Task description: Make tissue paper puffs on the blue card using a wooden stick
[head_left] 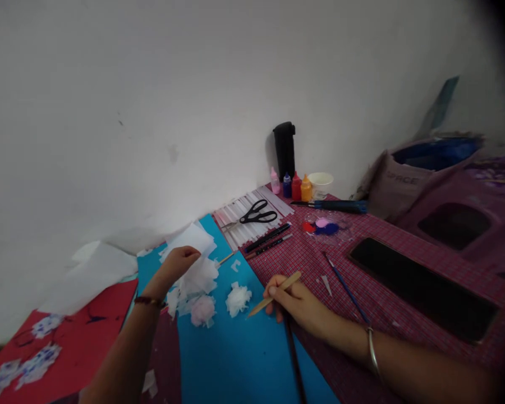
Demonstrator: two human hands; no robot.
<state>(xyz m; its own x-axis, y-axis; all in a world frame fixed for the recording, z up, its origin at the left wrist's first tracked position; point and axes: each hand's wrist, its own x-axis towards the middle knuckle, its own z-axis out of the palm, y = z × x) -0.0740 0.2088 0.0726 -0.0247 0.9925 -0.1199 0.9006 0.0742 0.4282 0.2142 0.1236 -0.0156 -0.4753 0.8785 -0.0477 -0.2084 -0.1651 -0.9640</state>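
My right hand (pixel 292 300) grips a pale wooden stick (pixel 275 293) like a pencil, its tapered end pointing down-left over a blue sheet (pixel 231 359). Just left of that tip lies a crumpled white paper flower (pixel 238 299). Farther left is a pale pink one (pixel 202 310). My left hand (pixel 183 262) hovers at a pile of white tissue paper (pixel 200 278), fingers pinched together; whatever is between them is hidden. A thin wooden skewer (pixel 225 258) sticks out from beside the pile.
Black-handled scissors (pixel 258 213) lie on striped paper near dark pens (pixel 267 238). Paint bottles (pixel 295 186) and a black tumbler (pixel 284 150) stand by the wall. A paint palette (pixel 326 226), paintbrush (pixel 347 287) and dark phone-like slab (pixel 421 286) are at right. Red paper (pixel 92 331) lies left.
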